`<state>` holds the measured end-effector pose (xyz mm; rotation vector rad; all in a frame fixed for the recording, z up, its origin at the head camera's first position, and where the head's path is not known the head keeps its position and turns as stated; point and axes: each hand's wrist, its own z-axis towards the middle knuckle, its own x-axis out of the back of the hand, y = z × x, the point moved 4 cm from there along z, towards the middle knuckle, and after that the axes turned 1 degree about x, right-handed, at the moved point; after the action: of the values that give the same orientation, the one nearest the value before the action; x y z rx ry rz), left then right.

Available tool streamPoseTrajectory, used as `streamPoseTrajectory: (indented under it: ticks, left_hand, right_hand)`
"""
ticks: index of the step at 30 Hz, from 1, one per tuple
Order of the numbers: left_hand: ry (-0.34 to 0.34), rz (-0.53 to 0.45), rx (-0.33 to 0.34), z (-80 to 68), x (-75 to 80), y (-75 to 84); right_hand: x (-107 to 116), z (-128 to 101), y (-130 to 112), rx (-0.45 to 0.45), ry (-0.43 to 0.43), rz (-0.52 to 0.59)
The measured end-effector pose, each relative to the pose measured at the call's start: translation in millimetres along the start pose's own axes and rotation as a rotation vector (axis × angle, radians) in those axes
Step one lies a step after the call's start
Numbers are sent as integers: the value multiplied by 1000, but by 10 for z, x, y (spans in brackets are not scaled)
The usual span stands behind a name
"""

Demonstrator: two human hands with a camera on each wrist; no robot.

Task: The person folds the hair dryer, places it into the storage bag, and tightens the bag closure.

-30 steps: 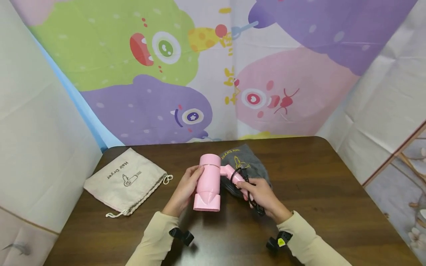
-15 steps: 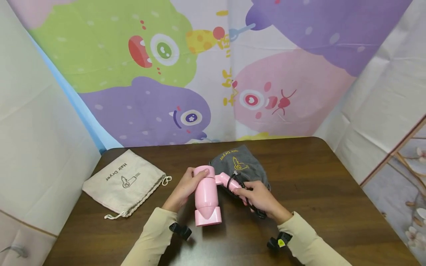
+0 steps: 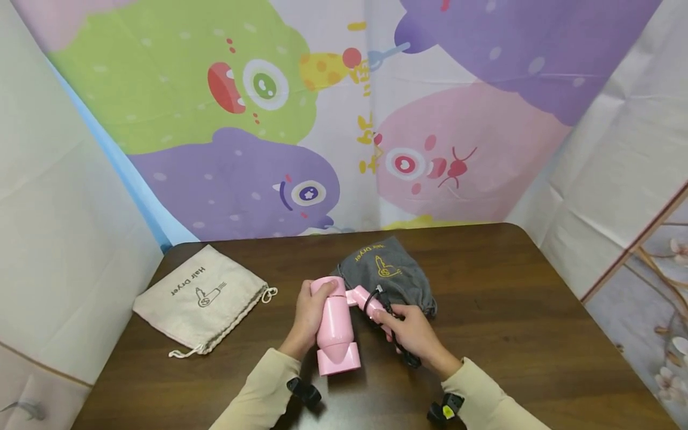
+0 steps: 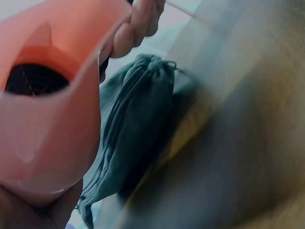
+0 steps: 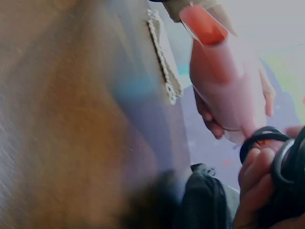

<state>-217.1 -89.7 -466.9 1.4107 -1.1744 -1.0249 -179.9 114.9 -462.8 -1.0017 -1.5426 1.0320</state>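
Note:
A pink hair dryer [image 3: 335,327] is held between both hands in the head view, its flat nozzle toward the person. My left hand [image 3: 307,316] grips the body from the left, thumb over the back end. With my right hand [image 3: 412,335] I grip the handle, which angles off to the right, together with the black cord [image 3: 407,357] looped round it. In the left wrist view the nozzle opening [image 4: 38,78] faces the camera, a dark grille inside. The right wrist view shows cord loops [image 5: 281,155] over the right fingers [image 5: 257,179].
Just behind the dryer lies a dark grey drawstring pouch [image 3: 384,272] with a yellow "Hair Dryer" print. A beige drawstring pouch [image 3: 201,298], printed likewise, lies flat at the table's left. The brown wooden table [image 3: 516,334] backs onto a cartoon-printed curtain [image 3: 231,185].
The hair dryer has come down and nearer the person, both hands moving with it. My left thumb has shifted toward its back end. More of the grey pouch shows now.

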Motion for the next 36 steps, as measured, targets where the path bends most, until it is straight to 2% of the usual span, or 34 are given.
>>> streamPoseTrajectory:
  ticks: [6,16,21,26,30,36]
  left_hand:
    - [46,-75,-3,-52,-38,5]
    - [117,-122,-14,-98,-47,87]
    - [166,-180,-48,-112,-130,111]
    - [191,-222,-90,-146,-222,140]
    - [195,-212,-115,-148,-245,154]
    - [221,-194,-78,-149,-209,54]
  right_hand:
    - [-26,-41,22,15,108,55]
    - [-91,-112,-47,42,242,79]
    - [-156,-148,-64,66,306,119]
    - [-218,-177,-76,135,389,111]
    - [-247,-192,-66,158,412,96]
    - [-284,-186,-29,108,375,91]
